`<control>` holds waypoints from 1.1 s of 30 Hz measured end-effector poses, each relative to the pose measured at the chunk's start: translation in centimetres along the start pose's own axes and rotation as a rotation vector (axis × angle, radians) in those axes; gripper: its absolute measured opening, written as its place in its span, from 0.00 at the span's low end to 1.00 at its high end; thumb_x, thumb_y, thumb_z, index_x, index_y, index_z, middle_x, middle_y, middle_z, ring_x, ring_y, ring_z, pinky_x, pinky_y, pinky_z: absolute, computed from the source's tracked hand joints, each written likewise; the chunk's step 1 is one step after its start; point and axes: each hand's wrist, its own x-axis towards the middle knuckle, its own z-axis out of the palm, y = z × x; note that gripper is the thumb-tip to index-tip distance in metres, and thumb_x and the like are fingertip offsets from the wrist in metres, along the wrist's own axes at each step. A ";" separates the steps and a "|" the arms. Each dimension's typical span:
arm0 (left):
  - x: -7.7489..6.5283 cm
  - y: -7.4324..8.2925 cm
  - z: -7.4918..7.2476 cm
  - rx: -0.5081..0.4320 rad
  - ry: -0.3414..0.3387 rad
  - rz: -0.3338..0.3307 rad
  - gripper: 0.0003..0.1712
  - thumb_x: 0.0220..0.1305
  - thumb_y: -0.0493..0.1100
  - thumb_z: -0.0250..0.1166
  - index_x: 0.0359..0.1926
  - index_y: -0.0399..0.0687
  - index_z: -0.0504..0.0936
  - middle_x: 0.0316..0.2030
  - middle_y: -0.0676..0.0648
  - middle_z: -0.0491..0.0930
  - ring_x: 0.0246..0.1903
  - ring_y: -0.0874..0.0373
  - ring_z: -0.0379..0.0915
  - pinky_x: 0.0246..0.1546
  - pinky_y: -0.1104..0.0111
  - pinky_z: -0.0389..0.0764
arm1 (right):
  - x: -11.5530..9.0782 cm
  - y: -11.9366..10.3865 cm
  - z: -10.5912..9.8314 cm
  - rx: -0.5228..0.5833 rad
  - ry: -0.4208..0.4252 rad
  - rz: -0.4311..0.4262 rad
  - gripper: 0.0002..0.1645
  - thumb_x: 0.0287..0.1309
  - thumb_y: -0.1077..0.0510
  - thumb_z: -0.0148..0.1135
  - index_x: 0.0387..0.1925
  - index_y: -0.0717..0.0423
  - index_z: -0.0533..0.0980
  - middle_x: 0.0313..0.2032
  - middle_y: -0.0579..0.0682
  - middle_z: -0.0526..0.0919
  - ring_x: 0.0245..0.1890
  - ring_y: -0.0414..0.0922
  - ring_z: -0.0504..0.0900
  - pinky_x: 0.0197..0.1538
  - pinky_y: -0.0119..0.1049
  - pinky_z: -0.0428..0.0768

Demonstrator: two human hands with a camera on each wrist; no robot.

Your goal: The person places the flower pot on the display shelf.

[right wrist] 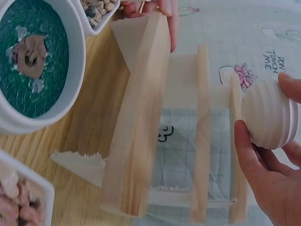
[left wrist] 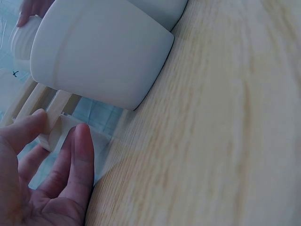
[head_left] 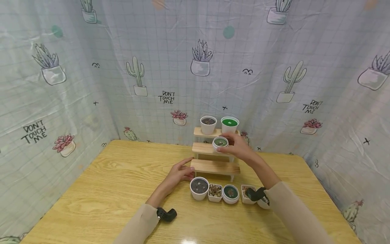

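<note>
My right hand (head_left: 239,147) pinches a small ribbed white pot (right wrist: 268,113) between thumb and fingers. In the head view the pot, with green filling on top, overlaps the middle step of a three-tier wooden stand (head_left: 213,166). At the left end of the lowest step, my left hand (head_left: 180,172) holds the stand, its thumb and fingers around the board's end (left wrist: 55,110). Two pots stand on the top step: a white pot with dark filling (head_left: 208,128) on the left and a white pot with bright green filling (head_left: 229,127) on the right.
Before the stand, along the wooden table (head_left: 122,189), runs a row: a dark-filled white pot (head_left: 199,191), a square pebble pot (head_left: 215,195), a round green-filled pot (head_left: 230,196) and others partly behind my right wrist's camera (head_left: 256,194). A cactus-print curtain (head_left: 170,44) hangs behind.
</note>
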 end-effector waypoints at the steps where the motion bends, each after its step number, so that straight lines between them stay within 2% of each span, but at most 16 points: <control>1: 0.0 0.0 0.0 -0.001 0.001 0.002 0.36 0.74 0.48 0.64 0.79 0.52 0.63 0.42 0.44 0.86 0.40 0.58 0.84 0.44 0.66 0.88 | 0.1 -0.1 0.2 0.006 -0.002 0.000 0.37 0.58 0.55 0.75 0.67 0.61 0.72 0.60 0.61 0.79 0.55 0.52 0.81 0.57 0.37 0.79; 11: -0.2 0.0 0.2 -0.006 0.009 0.008 0.36 0.75 0.46 0.63 0.78 0.50 0.63 0.40 0.46 0.86 0.39 0.59 0.84 0.43 0.67 0.88 | 1.5 -0.5 2.2 0.010 -0.011 0.003 0.37 0.57 0.56 0.77 0.65 0.60 0.74 0.59 0.59 0.80 0.56 0.52 0.81 0.58 0.40 0.80; 20: -0.3 0.0 0.2 -0.004 0.005 0.016 0.36 0.75 0.46 0.63 0.79 0.49 0.62 0.40 0.47 0.86 0.39 0.59 0.84 0.43 0.66 0.88 | 2.4 -0.5 3.4 0.010 0.002 0.020 0.38 0.57 0.55 0.77 0.66 0.60 0.73 0.59 0.60 0.80 0.55 0.52 0.79 0.54 0.37 0.80; 28: -0.1 -0.3 0.2 -0.005 0.006 0.003 0.35 0.75 0.47 0.63 0.78 0.50 0.63 0.42 0.45 0.86 0.41 0.57 0.84 0.45 0.65 0.88 | 2.9 0.0 4.3 -0.006 0.041 0.047 0.38 0.58 0.55 0.76 0.67 0.61 0.71 0.60 0.60 0.79 0.59 0.54 0.79 0.63 0.47 0.80; 33: 0.0 -0.3 0.2 -0.003 0.006 0.000 0.36 0.75 0.47 0.63 0.78 0.50 0.63 0.42 0.45 0.85 0.41 0.57 0.84 0.45 0.65 0.88 | 3.3 0.2 4.7 -0.025 0.066 0.035 0.38 0.58 0.55 0.76 0.66 0.63 0.71 0.60 0.61 0.79 0.58 0.55 0.80 0.63 0.48 0.81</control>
